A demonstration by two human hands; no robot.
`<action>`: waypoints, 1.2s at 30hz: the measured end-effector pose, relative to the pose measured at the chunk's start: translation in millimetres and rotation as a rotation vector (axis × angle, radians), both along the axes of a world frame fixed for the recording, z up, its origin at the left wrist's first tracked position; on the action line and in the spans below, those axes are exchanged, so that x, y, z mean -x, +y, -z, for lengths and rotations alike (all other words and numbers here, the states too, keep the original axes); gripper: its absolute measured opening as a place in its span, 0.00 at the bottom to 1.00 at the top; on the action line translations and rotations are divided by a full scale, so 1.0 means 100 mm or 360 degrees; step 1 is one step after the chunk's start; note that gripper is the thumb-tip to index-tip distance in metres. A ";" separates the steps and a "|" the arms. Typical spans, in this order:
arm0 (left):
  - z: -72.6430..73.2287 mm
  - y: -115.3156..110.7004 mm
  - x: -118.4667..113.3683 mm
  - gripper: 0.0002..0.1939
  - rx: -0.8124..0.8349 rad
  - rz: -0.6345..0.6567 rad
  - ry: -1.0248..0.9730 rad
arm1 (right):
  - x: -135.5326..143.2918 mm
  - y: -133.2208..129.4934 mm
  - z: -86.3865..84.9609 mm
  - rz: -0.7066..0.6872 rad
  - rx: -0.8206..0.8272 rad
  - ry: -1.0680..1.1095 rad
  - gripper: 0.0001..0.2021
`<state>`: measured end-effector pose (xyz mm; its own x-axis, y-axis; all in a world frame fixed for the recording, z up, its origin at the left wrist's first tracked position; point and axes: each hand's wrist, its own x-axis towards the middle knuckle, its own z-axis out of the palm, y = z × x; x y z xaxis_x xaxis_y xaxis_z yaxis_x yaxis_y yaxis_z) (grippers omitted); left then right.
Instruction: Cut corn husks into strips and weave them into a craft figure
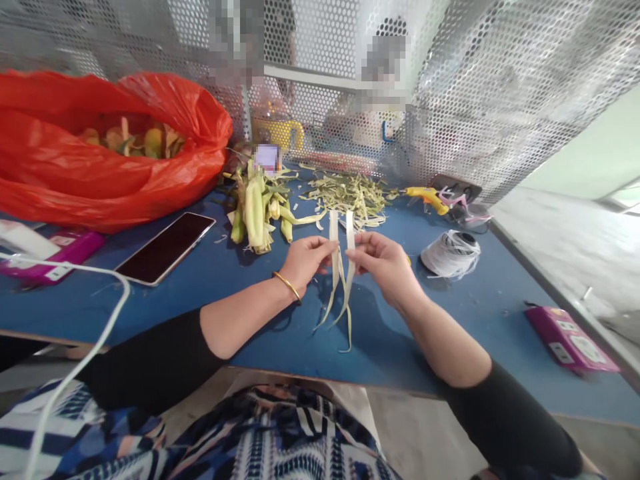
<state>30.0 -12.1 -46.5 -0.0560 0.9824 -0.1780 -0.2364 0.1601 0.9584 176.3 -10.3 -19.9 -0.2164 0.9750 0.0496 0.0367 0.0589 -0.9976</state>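
Over the middle of the blue table, my left hand (309,261) pinches a pale husk strip (334,230) between thumb and fingers. Close beside it, my right hand (384,261) pinches another pale strip (350,233). Both strips stand up above the fingers, and thin ends hang down below them, close together. Just behind my left hand lies a bundle of green and cream husks (256,210). A heap of shredded green strips (353,193) is spread out beyond both hands.
A red plastic bag (165,180) with husks inside fills the back left, near a phone (167,248). On the right are a spool of white string (451,255), a yellow glue gun (427,197) and a purple packet (570,339). Perforated metal panels (320,127) edge the back. A white cable (83,365) crosses the left.
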 end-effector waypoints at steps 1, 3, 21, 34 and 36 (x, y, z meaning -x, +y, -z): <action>0.00 -0.02 -0.01 0.11 -0.0010 0.0034 0.0009 | 0.03 0.02 0.05 0.0038 0.0021 -0.0046 0.20; 0.00 -0.05 -0.02 0.10 -0.0021 0.0071 0.0002 | 0.08 0.04 0.13 0.0004 0.0075 -0.0111 0.20; -0.03 -0.08 -0.01 0.14 0.0152 0.0252 -0.0289 | 0.08 -0.03 0.17 -0.0089 0.0329 0.0401 0.12; -0.08 -0.11 -0.02 0.09 -0.0075 0.0423 -0.0432 | 0.15 -0.13 0.16 -0.0272 0.0498 0.0100 0.19; -0.10 -0.09 -0.03 0.12 0.0110 0.0241 -0.0547 | 0.15 -0.13 0.17 -0.0337 0.0584 0.0034 0.20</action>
<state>33.0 -20.8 -36.7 0.1634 0.9600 -0.2275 -0.5106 0.2796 0.8131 161.2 -23.6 -37.4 -0.4164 0.8631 -0.2858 0.0410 -0.2961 -0.9543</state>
